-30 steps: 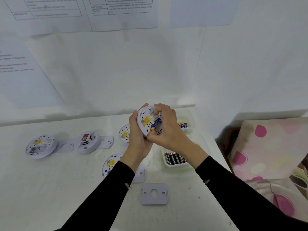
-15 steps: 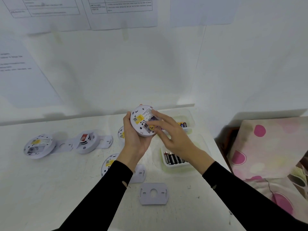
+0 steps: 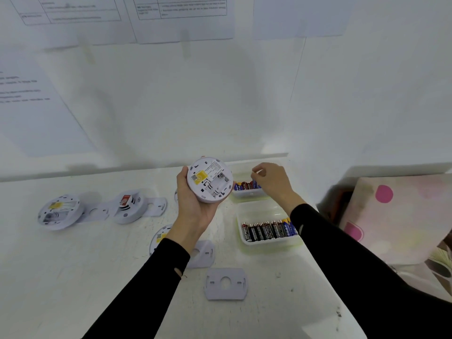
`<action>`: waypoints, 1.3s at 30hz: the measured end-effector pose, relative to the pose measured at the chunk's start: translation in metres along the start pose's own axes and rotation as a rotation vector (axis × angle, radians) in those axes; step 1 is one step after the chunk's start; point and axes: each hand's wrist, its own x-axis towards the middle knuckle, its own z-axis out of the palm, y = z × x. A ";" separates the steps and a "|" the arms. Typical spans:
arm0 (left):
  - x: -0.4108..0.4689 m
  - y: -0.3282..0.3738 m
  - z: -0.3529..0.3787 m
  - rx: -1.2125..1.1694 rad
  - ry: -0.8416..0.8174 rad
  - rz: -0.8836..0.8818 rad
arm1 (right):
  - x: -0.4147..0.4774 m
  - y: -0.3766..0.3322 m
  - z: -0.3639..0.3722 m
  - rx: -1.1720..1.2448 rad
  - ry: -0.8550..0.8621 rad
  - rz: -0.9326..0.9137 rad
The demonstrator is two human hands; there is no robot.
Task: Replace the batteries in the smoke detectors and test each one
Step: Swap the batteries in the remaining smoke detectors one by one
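My left hand (image 3: 195,206) is raised palm up and grips the smoke detector (image 3: 209,178), thumb along its left edge, fingers curled behind it. My right hand (image 3: 274,182) reaches forward and to the right, knuckles up, fingers curled, thumb and forefinger tips together. Whether they pinch anything I cannot tell. Both forearms stretch forward, well apart.

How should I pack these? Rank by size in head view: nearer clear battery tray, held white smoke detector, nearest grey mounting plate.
1. Nearer clear battery tray.
2. Round white smoke detector and nearest grey mounting plate: alike; detector held closer.
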 end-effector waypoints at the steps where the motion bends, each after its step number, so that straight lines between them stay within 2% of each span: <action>1: 0.000 0.000 0.000 -0.001 -0.001 -0.002 | 0.001 0.001 0.003 -0.061 -0.017 0.000; 4: 0.000 0.001 -0.001 -0.006 -0.004 -0.008 | 0.002 0.003 0.009 -0.205 -0.064 0.001; 7: -0.001 0.001 -0.003 -0.013 -0.005 -0.006 | -0.005 0.002 0.008 -0.204 -0.028 -0.043; 11: -0.005 0.004 -0.006 -0.014 -0.013 -0.003 | -0.046 -0.016 0.002 0.118 0.114 -0.298; 13: -0.009 0.006 -0.010 -0.006 -0.021 0.007 | -0.085 -0.024 0.002 0.216 0.127 -0.472; 17: -0.017 0.012 -0.024 -0.008 -0.051 0.010 | -0.157 -0.011 0.023 0.189 -0.084 -0.691; 20: -0.025 0.018 -0.036 0.018 -0.085 -0.026 | -0.182 0.012 0.045 0.077 -0.284 -0.716; 26: -0.051 0.031 -0.052 0.084 -0.099 -0.087 | -0.193 0.042 0.064 -0.159 -0.327 -0.791; 30: -0.065 0.045 -0.072 0.105 -0.013 -0.076 | -0.203 0.036 0.070 -0.113 -0.302 -0.787; 33: -0.073 0.063 -0.089 0.201 0.060 0.024 | -0.208 0.018 0.079 -0.047 -0.313 -0.794; 39: -0.091 0.131 -0.135 0.423 0.067 0.149 | -0.213 -0.062 0.120 0.081 -0.339 -0.916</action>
